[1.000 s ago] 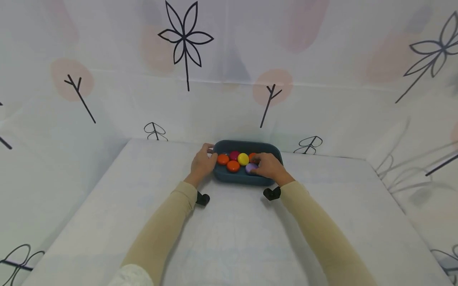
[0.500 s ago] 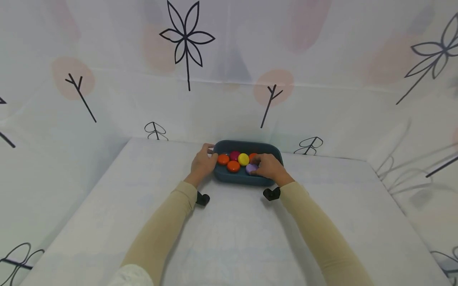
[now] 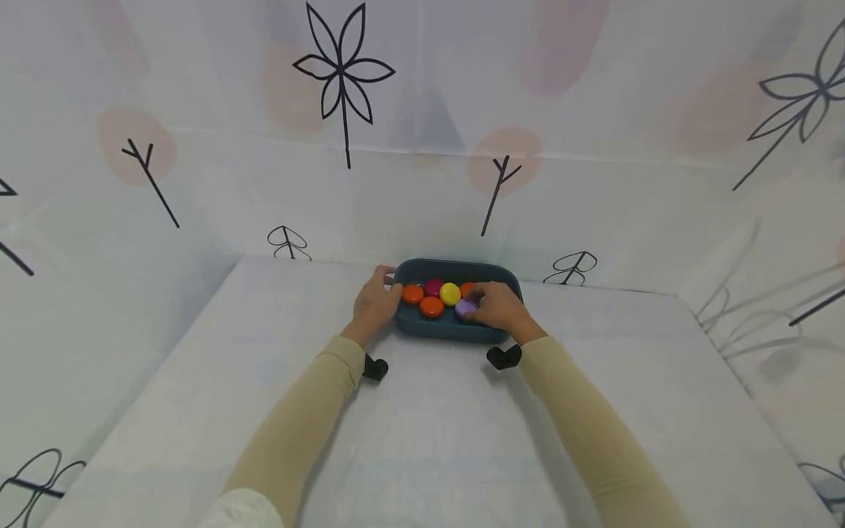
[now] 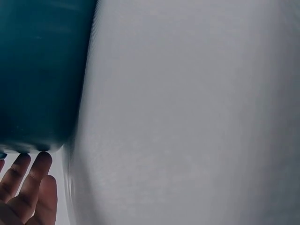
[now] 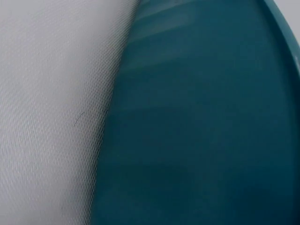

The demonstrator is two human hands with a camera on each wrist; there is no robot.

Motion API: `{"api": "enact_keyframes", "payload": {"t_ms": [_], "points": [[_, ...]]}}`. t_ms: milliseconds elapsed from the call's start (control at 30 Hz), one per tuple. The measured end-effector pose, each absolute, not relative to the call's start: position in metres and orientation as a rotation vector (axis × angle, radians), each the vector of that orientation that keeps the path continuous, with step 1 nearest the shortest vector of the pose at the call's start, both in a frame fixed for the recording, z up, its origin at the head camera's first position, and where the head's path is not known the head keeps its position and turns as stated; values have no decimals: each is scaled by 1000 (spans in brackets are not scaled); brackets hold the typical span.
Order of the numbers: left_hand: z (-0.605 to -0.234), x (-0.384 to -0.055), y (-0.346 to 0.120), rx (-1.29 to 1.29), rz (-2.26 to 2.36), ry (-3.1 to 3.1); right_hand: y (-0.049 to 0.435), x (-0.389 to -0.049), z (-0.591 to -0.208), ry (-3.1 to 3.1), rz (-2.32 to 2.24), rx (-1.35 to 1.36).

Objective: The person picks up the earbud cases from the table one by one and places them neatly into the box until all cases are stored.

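The lavender disc was inside the teal tray, right of the tray's middle and toward its near wall; whether it touched the tray's floor could not be told. The right hand reached over the tray's right part, its thumb and forefinger bent in and pinching this disc, which they partly covered. The right wrist view took in only the tray's outer wall and the white cloth beside it, so the other fingers could not be made out well.

The left hand was at the tray's left end, its fingers loosely extended and slightly apart, the tips touching the outside of the tray's wall and the thumb by its rim.

Also within the tray, a yellow disc sat near the middle, a magenta disc just left of that, and two orange discs, one by the tray's left end and one nearer its front. Another orange disc showed in part behind the right hand's fingers. The tray stood on a white-covered table, in front of a patterned backdrop.
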State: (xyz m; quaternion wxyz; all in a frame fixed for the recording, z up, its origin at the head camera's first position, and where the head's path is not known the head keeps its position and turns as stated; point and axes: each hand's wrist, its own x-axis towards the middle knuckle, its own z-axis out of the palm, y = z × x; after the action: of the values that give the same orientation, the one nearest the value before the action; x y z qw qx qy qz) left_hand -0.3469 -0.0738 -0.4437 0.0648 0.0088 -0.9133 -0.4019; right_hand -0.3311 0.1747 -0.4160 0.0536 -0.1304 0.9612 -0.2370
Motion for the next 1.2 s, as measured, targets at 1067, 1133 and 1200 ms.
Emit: {"api": "enact_keyframes", "payload": {"t_ms": [1067, 1133, 1200], "points": [[-442, -341, -70, 8, -1213, -2728, 184, -313, -403, 3004, -1038, -652], [-440, -340, -70, 7, -1209, -2730, 185, -312, -402, 3018, -1044, -670], [-439, -340, -71, 4, -1202, -2731, 186, -311, -403, 3030, -1048, -686]]}}
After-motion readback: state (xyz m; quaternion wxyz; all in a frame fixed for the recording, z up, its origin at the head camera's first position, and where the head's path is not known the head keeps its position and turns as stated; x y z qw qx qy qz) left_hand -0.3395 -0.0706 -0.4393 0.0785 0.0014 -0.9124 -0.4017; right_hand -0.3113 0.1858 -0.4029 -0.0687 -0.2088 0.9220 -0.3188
